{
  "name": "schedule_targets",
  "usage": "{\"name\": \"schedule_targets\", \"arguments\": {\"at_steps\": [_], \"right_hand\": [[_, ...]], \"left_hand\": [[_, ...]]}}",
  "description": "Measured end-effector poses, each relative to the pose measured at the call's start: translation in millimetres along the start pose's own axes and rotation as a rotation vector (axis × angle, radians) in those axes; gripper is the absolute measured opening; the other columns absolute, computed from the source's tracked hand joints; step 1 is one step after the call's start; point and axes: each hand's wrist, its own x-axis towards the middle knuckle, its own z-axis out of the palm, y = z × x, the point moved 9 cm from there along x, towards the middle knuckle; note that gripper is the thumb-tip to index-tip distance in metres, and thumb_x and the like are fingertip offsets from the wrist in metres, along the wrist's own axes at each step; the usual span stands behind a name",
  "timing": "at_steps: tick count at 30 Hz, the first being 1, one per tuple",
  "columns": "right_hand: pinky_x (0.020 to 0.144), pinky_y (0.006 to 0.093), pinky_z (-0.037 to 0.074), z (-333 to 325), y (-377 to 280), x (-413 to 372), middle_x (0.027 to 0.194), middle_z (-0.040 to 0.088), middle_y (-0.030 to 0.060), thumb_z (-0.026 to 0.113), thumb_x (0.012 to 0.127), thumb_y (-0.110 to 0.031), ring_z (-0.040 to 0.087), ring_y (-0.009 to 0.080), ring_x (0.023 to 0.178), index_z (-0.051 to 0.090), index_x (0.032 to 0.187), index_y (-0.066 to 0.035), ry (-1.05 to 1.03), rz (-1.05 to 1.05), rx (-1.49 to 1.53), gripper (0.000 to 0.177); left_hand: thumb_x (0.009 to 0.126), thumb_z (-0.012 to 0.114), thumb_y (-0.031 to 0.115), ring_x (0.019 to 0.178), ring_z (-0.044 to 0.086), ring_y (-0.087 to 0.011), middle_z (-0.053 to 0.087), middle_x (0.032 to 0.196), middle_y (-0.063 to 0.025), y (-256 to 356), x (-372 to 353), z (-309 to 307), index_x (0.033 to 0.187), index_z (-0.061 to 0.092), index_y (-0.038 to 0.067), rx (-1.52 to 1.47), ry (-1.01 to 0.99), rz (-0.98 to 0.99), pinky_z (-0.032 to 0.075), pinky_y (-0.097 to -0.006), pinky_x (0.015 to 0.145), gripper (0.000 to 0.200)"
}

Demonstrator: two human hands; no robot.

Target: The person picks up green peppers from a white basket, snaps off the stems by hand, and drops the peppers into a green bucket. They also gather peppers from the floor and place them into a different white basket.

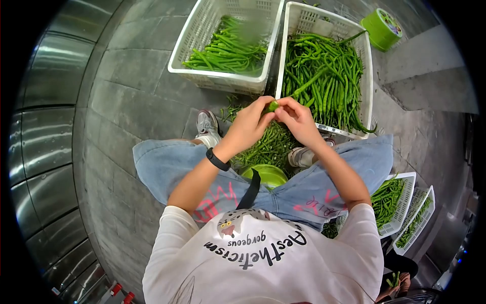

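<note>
Both of my hands are together in front of the white crates, working on a long green pepper (309, 83). My left hand (249, 123), with a black band at the wrist, pinches near the pepper's thick end. The fingers of my right hand (299, 120) close around it close by, partly hiding it. Its body seems to stretch away over the right white crate (368, 86), which is heaped with long green peppers (326, 101). In the left white crate (177, 55) lies a smaller pile of green peppers (228, 48).
Between my feet is a heap of green trimmings (268, 147), with a green basin (271, 175) nearer me. A green tub (380, 31) stands at the far right. White baskets (405, 202) of green pods sit at my right. Another person's hand (403, 282) holds green pieces.
</note>
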Motion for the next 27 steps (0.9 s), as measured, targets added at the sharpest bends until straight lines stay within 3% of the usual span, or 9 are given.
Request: {"name": "schedule_targets", "arguments": {"at_steps": [1, 4, 11, 20, 23, 26, 27], "right_hand": [[0.058, 0.0261, 0.047, -3.6, -16.8, -0.4, 0.072, 0.062, 0.0041, 0.061, 0.086, -0.014, 0.058, 0.01, 0.063, 0.06, 0.096, 0.0, 0.009, -0.158, -0.216, 0.017], [0.058, 0.0258, 0.047, -5.1, -32.4, -1.9, 0.073, 0.062, 0.0077, 0.063, 0.083, -0.013, 0.059, 0.0143, 0.062, 0.061, 0.091, 0.0, -0.061, -0.2, -0.509, 0.015], [0.058, 0.029, 0.05, 3.9, -21.2, -2.1, 0.07, 0.063, 0.0138, 0.062, 0.079, -0.014, 0.064, 0.0199, 0.062, 0.062, 0.088, 0.002, -0.136, -0.06, -0.472, 0.018], [0.056, 0.0296, 0.049, 3.0, -19.2, -6.4, 0.067, 0.062, 0.0145, 0.063, 0.077, -0.014, 0.063, 0.02, 0.058, 0.061, 0.087, 0.002, -0.055, -0.057, -0.538, 0.019], [0.054, 0.0325, 0.047, 6.8, -27.8, -4.7, 0.065, 0.06, 0.0144, 0.066, 0.081, -0.02, 0.06, 0.0238, 0.056, 0.061, 0.084, 0.001, -0.208, -0.072, -0.451, 0.022], [0.051, 0.0298, 0.04, 13.0, -31.7, -8.3, 0.063, 0.056, 0.0105, 0.067, 0.084, -0.022, 0.052, 0.0169, 0.053, 0.06, 0.082, 0.0, -0.354, -0.198, -0.593, 0.023], [0.05, 0.033, 0.039, 17.6, -35.8, -12.1, 0.064, 0.055, 0.0116, 0.065, 0.085, -0.021, 0.051, 0.0231, 0.053, 0.059, 0.079, 0.001, -0.39, -0.253, -0.598, 0.023]], "left_hand": [[0.085, 0.059, 0.005, 0.088, 0.061, -0.0281, 0.06, 0.095, -0.0131, 10.2, 0.2, -4.9, 0.111, 0.051, 0.003, 0.193, 0.022, 0.142, 0.048, -0.0341, 0.074, 0.027], [0.081, 0.061, 0.004, 0.086, 0.057, -0.0316, 0.058, 0.092, -0.0131, 25.2, -3.4, -8.9, 0.105, 0.053, 0.003, 0.557, -0.001, 0.275, 0.048, -0.0383, 0.071, 0.025], [0.075, 0.062, 0.004, 0.08, 0.053, -0.0256, 0.052, 0.084, -0.0083, 39.1, -14.7, 6.8, 0.097, 0.054, 0.002, 0.801, -0.014, 0.466, 0.044, -0.0342, 0.071, 0.023], [0.073, 0.06, 0.002, 0.08, 0.053, -0.0247, 0.052, 0.083, -0.0084, 36.5, -17.6, 14.7, 0.094, 0.054, 0.002, 0.822, 0.012, 0.481, 0.044, -0.0344, 0.071, 0.022], [0.074, 0.061, 0.003, 0.08, 0.055, -0.0273, 0.053, 0.083, -0.0092, 36.6, -14.3, 6.5, 0.095, 0.054, 0.002, 0.732, -0.036, 0.46, 0.045, -0.0364, 0.07, 0.022], [0.077, 0.062, 0.005, 0.079, 0.056, -0.0314, 0.055, 0.084, -0.0107, 31.0, -14.6, 12.1, 0.096, 0.055, 0.002, 0.536, -0.197, 0.399, 0.047, -0.0395, 0.068, 0.021], [0.078, 0.062, 0.005, 0.078, 0.057, -0.0325, 0.056, 0.084, -0.0113, 29.9, -15.1, 12.7, 0.096, 0.055, 0.002, 0.48, -0.231, 0.388, 0.047, -0.0399, 0.067, 0.02]]}}
